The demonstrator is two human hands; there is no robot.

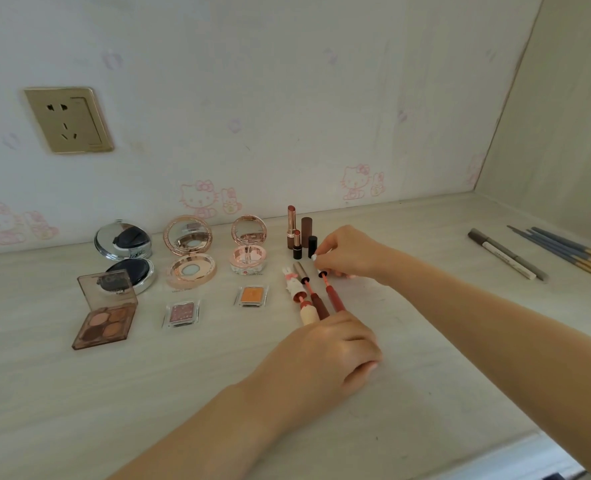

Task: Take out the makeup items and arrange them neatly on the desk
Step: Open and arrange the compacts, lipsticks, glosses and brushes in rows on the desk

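Lip glosses [321, 299] lie in a tight row on the desk [443, 393] between the two hands: a bunny-capped tube at the left, a dark red tube in the middle, a brighter red one at the right, their wands drawn out and pointing away from the person. Right hand [347, 252] sits at the far end of the row, its thumb and forefinger pinching the black-collared top of the rightmost wand [324, 277]. Left hand [325, 351] rests knuckles-up at the near end, fingers curled down with the tips against the tube bottoms; whether it grips one or only touches them cannot be told.

Just behind the right hand, four lipsticks [299, 233] stand upright, two with caps off. Left of the hands, two small single eyeshadow pans [251, 295] lie flat, and behind them three open mirrored compacts [190, 251] stand in a line by the wall. Furthest left, an open brown eyeshadow palette [105, 315] rests before the silver compact. Well to the right of the right hand, a grey pencil [507, 254] and a bundle of blue-handled brushes [564, 251] lie near the side panel. A gold wall socket [68, 119] sits high up at the left.
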